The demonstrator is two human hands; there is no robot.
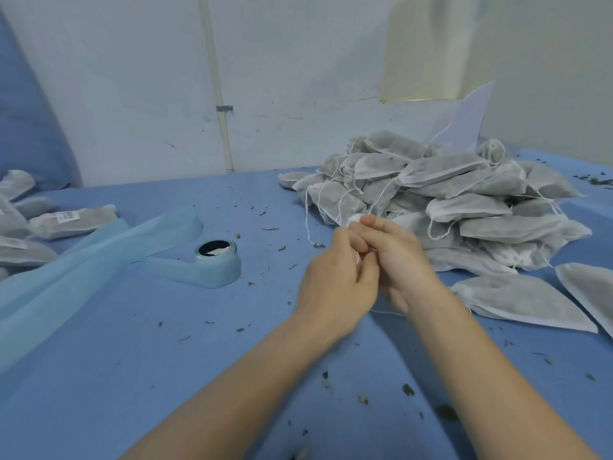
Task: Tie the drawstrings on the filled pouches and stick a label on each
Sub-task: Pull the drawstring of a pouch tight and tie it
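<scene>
White drawstring (357, 258) is pinched between the curled fingers of the left hand (335, 287) and the right hand (399, 260), which meet fingertip to fingertip. The pouch being tied is hidden behind them. The heap of filled pouches (447, 200) lies just beyond the right hand. The label roll (217, 263) stands left of the left hand; labelled pouches (71, 219) lie farther left.

We see our own two bare forearms, sleeveless from the lower edge of view up to the wrists, and a left hand (335, 287) and right hand (398, 257) wearing no gloves, rings, watch or bands, fingernails short and unpainted.
</scene>
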